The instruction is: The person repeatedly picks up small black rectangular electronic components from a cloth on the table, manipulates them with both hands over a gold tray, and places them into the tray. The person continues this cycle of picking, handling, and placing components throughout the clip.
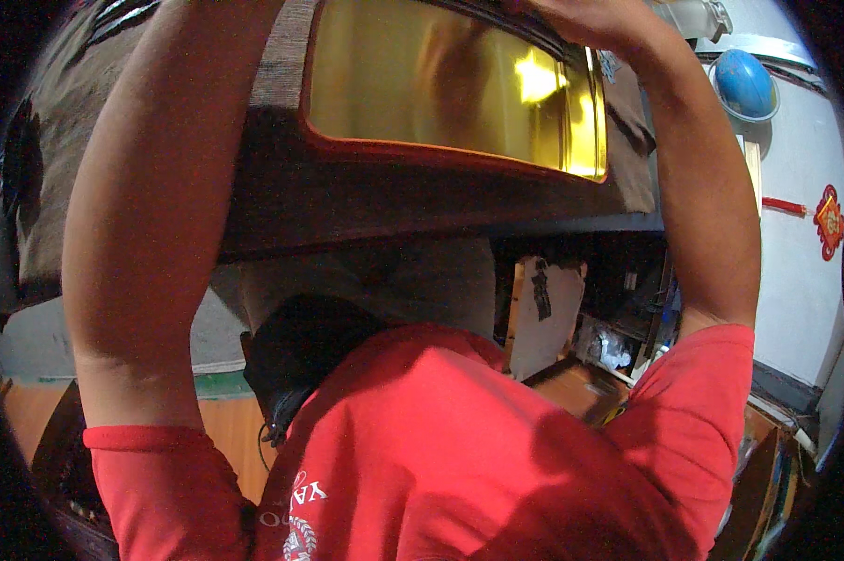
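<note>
Two bare arms rise from a red short-sleeved shirt (497,449) that fills the lower half of the view, the biggest thing in sight, with pale lettering near its hem at about 6 o'clock. Above it, spanning 10 to 2 o'clock, sits a dark brown wooden slab (394,201) with a coarse grain, its face sunk into a shiny gold, red-rimmed rectangular panel (440,84) that throws back a bright glare toward its right end. The left arm climbs from 8 o'clock up past 11 o'clock along the slab's left edge, and the left hand passes out of the top of the view, so I cannot tell how its fingers lie. The right arm climbs from 4 o'clock to 1 o'clock, and the right hand (590,21) rests flat on the top edge of the gold panel, just at its right corner; only part of it shows, and its fingers are cut off by the frame. Under the slab, near the centre, hangs a black rounded pouch (305,360) against the shirt. At 3 o'clock stands a white curved wall (800,271) bearing a small red ornament (828,221). At 2 o'clock sits a blue round helmet (745,82).
</note>
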A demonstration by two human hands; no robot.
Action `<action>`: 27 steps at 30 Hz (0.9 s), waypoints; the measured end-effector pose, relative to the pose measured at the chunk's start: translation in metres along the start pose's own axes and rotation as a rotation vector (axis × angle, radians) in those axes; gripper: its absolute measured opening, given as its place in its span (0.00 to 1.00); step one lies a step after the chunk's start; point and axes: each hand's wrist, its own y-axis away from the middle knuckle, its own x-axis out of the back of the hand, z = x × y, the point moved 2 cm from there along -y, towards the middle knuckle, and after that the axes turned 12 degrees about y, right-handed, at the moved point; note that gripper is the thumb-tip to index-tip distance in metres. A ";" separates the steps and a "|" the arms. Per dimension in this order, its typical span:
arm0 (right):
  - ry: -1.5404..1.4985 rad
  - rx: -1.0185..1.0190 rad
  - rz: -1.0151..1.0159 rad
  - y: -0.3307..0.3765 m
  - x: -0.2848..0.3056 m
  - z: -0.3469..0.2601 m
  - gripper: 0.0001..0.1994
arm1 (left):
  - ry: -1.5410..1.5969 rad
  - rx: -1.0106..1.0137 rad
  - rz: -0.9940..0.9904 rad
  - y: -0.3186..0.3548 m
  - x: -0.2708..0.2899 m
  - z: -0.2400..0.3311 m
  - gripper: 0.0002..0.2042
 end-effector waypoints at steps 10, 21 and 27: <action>-0.022 0.038 0.038 -0.025 0.012 -0.037 0.09 | -0.147 -0.035 0.073 -0.024 0.022 -0.040 0.11; -0.387 0.271 0.111 -0.031 0.021 -0.055 0.08 | -0.164 -0.075 0.104 -0.028 0.028 -0.046 0.13; -0.631 -0.074 0.255 0.046 0.040 -0.011 0.15 | -0.062 0.060 0.093 -0.021 0.035 -0.043 0.12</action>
